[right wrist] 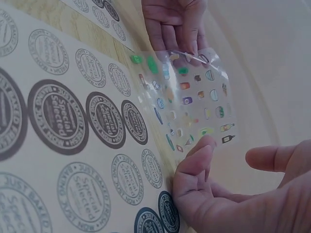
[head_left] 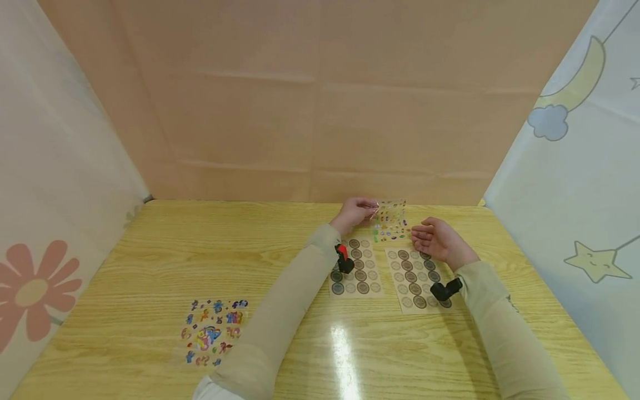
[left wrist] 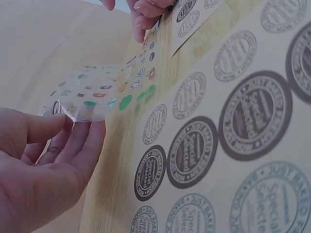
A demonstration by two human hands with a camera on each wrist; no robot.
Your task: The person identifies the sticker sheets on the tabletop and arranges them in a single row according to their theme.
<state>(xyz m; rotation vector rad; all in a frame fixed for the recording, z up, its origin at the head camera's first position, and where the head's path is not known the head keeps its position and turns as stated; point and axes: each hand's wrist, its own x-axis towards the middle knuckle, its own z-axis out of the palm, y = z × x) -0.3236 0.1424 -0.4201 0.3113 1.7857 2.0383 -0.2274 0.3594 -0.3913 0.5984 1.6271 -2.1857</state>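
Pinching clear sheet (head_left: 391,222) by its left edge between thumb and fingers of left hand (head_left: 354,212). Located at back of table (head_left: 150,250), between both hands, just beyond left label sheet (head_left: 367,272) and right label sheet (head_left: 412,280). Holding right hand (head_left: 437,241) loosely opened near the opposite edge, with thumb spread away from slightly bent fingers; cannot tell whether touching. Thin, glossy, see-through as to film; creased with glare near the pinch; printed in rows with small coloured pictures, bottles included. Flat, pale and matt as to both label sheets; covered in round seals, dark and light by turns. Lying flat at near left: sticker sheet (head_left: 209,333), with colourful cartoon figures. Wood-grained, yellowish, streaked by reflection as to tabletop.
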